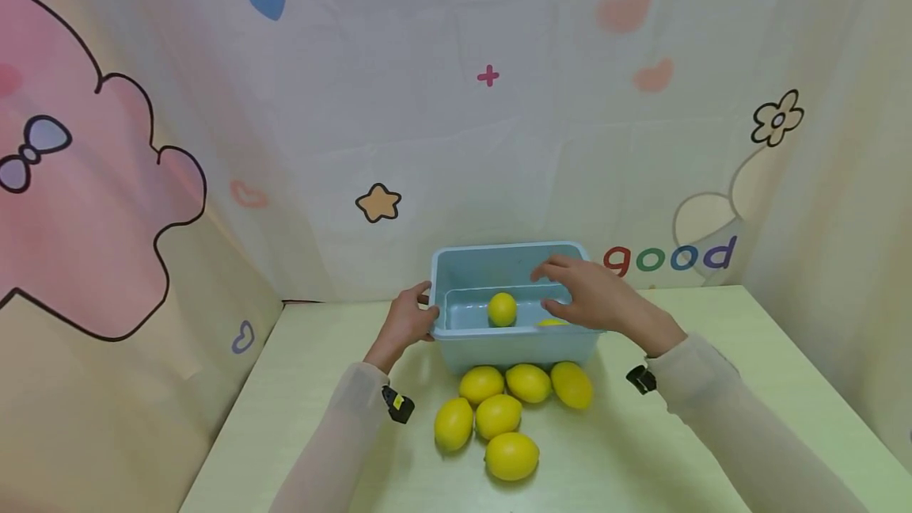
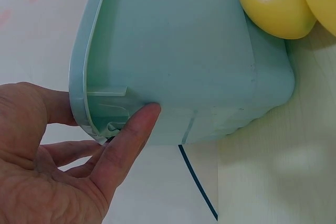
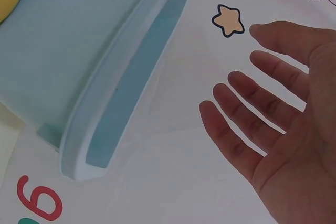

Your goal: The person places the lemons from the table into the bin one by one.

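A light blue plastic bin (image 1: 516, 350) stands against the back curtain. My left hand (image 1: 404, 323) grips its left end; in the left wrist view the thumb (image 2: 128, 145) lies along the outer wall and the other fingers reach round the rim. My right hand (image 1: 602, 298) hovers over the bin's right side. In the right wrist view its fingers (image 3: 252, 106) are spread and slightly bent, holding nothing. Inside the bin lies one whole lemon (image 1: 502, 309), and part of a second lemon (image 1: 552, 323) shows behind the front rim. Several lemons (image 1: 498, 417) lie on the table before it.
The pale table (image 1: 313, 410) meets a printed curtain (image 1: 442, 141) behind the bin, and curtains also hang at both sides. A dark wrist camera (image 1: 398, 404) sits at the left cuff, and another camera (image 1: 642, 379) at the right.
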`<state>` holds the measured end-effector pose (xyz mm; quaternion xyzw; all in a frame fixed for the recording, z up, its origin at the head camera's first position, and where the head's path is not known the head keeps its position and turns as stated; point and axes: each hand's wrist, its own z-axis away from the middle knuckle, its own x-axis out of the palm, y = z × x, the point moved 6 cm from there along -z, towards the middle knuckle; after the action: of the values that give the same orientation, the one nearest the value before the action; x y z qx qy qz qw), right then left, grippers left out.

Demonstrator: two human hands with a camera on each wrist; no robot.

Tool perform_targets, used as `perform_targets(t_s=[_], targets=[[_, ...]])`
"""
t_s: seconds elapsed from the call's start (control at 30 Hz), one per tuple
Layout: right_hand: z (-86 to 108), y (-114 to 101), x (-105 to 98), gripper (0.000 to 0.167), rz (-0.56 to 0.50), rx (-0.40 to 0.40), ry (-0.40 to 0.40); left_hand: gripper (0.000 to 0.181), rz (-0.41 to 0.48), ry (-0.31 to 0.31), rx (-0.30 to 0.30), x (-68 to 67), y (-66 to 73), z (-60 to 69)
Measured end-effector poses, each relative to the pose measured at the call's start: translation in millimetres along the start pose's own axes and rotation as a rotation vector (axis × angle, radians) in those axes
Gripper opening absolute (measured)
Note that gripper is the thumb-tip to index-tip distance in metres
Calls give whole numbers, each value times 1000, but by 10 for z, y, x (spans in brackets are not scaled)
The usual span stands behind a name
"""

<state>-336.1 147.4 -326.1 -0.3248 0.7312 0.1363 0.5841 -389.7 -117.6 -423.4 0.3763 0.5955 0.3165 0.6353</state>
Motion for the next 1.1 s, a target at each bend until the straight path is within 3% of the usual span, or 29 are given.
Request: perform_targets(t_s=[0.43, 0.73, 1.1], targets=[[180, -133, 132, 31, -27, -33, -14, 57, -4, -2, -1, 1, -4, -21], [276, -125, 253, 16, -110, -37, -81, 57, -8, -1, 6, -12, 16, -11], [413, -103, 427, 27, -125, 17, -155, 57, -2, -4, 7, 5, -8, -17]])
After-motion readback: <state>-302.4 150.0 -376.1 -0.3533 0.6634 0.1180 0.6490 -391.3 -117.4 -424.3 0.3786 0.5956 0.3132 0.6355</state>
